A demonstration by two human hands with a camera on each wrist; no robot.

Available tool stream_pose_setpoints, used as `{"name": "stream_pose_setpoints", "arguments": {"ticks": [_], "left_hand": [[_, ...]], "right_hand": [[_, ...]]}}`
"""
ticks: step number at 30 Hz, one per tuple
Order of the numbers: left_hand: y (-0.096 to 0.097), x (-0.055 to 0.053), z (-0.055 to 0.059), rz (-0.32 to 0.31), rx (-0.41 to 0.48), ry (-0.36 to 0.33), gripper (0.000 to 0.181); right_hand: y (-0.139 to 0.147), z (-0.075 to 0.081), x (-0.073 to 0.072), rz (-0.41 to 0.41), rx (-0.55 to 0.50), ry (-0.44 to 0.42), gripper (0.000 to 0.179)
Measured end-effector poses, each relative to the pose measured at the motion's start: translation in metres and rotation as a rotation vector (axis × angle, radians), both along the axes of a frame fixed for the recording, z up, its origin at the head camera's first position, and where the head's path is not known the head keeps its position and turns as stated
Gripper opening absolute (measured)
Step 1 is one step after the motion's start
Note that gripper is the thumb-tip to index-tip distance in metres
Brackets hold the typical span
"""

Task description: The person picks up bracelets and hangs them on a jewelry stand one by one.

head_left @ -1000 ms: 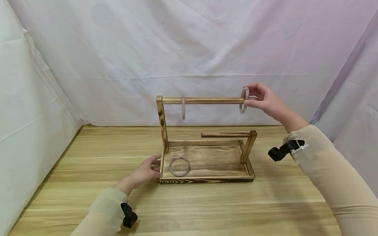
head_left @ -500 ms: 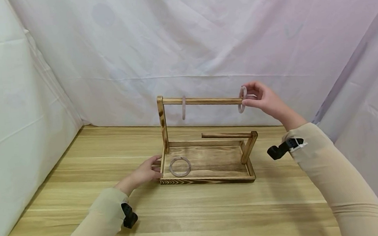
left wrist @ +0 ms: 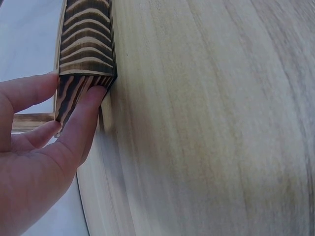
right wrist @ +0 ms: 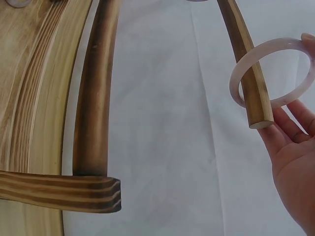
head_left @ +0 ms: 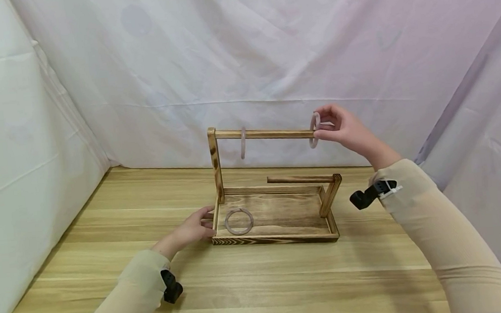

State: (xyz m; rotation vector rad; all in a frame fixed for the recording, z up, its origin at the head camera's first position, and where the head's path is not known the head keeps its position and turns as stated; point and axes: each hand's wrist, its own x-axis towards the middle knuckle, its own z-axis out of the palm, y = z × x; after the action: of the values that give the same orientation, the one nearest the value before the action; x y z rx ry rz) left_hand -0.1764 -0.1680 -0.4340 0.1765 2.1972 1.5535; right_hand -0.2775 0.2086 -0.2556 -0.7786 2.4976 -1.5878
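Note:
A dark-grained wooden bangle stand (head_left: 275, 238) has a tray base, a long upper bar (head_left: 277, 133) and a shorter lower bar (head_left: 299, 178). My right hand (head_left: 348, 130) pinches a pale pink bangle (right wrist: 268, 46) between thumb and fingers. The right wrist view shows this bangle around the upper bar, just inside its free end. Farther left, a second bangle (head_left: 243, 149) hangs from the same bar. Inside the tray, a third bangle (head_left: 240, 233) lies flat at the left. My left hand (head_left: 188, 230) grips the tray's left end, thumb and fingertips at its edges.
The stand rests on a light wood-grain table (head_left: 261, 285). A white cloth (head_left: 223, 54) hangs behind it, with more cloth along both sides. The lower bar's post (head_left: 330, 196) rises at the tray's right end, below my right forearm.
My right hand has moved left, carrying the pinched bangle farther over the upper bar's end. The left hand and the other two bangles stay in place.

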Motion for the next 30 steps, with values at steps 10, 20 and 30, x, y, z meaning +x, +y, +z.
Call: {"name": "stream_pose_setpoints", "arguments": {"ticks": [10, 20, 30], "left_hand": [[-0.001, 0.001, -0.001, -0.002, -0.007, 0.005, 0.073], [0.0, 0.002, 0.002, -0.005, 0.008, -0.002, 0.072], [0.002, 0.004, 0.004, -0.007, 0.005, -0.003, 0.072]], "right_hand": [[-0.011, 0.005, -0.003, 0.021, 0.108, 0.044, 0.059], [-0.024, 0.009, -0.004, 0.03, 0.134, 0.058, 0.055], [-0.034, 0.011, -0.005, 0.051, 0.142, 0.066, 0.055]]}}
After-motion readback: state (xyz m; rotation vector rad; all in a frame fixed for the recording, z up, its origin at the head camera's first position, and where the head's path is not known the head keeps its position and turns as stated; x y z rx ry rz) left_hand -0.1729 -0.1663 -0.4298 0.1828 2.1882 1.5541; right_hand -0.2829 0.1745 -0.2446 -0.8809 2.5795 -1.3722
